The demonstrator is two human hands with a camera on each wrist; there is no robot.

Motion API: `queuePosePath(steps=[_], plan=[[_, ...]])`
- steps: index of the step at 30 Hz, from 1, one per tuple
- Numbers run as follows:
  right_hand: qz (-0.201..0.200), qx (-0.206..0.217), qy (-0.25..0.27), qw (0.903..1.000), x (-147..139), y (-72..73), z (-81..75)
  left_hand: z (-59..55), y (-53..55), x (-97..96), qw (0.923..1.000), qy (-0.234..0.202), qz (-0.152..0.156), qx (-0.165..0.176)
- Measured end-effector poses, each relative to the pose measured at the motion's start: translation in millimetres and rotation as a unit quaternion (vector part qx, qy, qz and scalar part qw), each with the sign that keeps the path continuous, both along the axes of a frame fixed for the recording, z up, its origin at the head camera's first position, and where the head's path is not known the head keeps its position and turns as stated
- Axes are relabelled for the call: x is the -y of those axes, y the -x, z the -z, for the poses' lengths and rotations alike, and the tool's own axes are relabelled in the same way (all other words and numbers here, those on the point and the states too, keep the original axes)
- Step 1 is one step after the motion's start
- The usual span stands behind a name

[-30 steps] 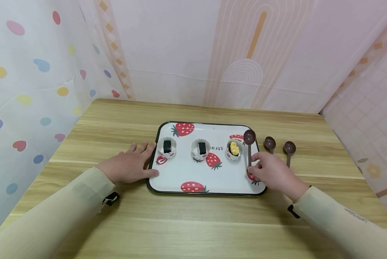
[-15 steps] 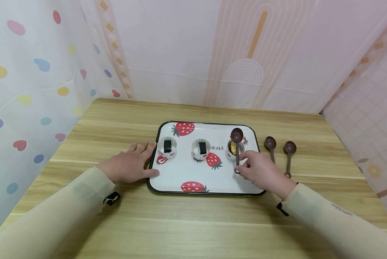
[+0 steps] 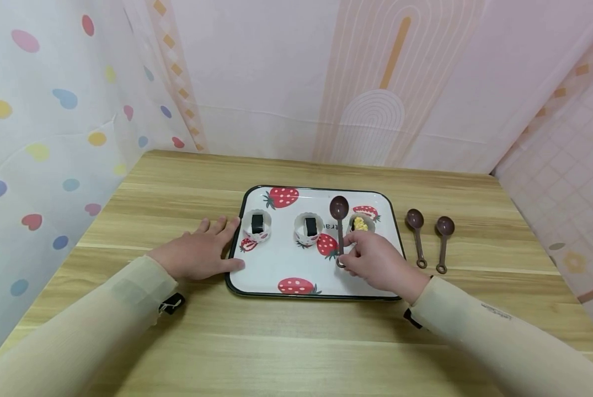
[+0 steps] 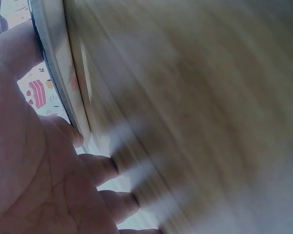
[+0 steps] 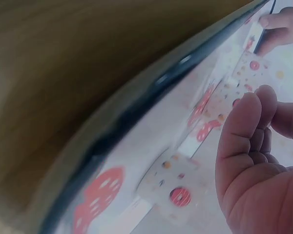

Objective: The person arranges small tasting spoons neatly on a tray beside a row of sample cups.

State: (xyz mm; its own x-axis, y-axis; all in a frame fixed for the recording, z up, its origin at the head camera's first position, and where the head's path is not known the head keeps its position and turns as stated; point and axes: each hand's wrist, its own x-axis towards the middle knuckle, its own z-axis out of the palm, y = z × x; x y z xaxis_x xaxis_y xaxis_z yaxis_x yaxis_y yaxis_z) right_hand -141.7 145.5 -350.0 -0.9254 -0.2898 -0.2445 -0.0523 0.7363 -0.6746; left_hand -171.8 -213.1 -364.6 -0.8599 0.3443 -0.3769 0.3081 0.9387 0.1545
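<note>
Wood-grain table, glossy tray, right hand pinching round-bowled spoon

Dark brown spoon, bowl end forward, over the strawberry-print tray.

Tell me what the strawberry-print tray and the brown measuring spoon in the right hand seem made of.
Strawberry-print tray: probably enamelled metal, glossy; its dark rim shows bright highlights in the right wrist view.
Brown measuring spoon: likely plastic, softly shiny; it is one even colour throughout, though painted metal remains possible.
</note>
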Motion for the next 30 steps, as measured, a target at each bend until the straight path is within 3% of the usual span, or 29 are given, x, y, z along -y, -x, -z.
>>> queuePosePath(steps=[14,22,30], plan=[[-0.015,0.022,0.034,0.9991,38.3,2.6,-3.8,-0.7,0.9,2.8,1.0000,-0.007,0.002,0.005],[-0.023,0.014,0.019,0.9995,52.9,5.3,-1.4,-1.7,-3.2,5.2,0.9997,0.002,0.012,0.020],[-0.029,0.041,0.028,0.9983,67.8,7.8,-0.1,-2.5,-8.2,4.2,0.9995,0.007,0.008,0.028]])
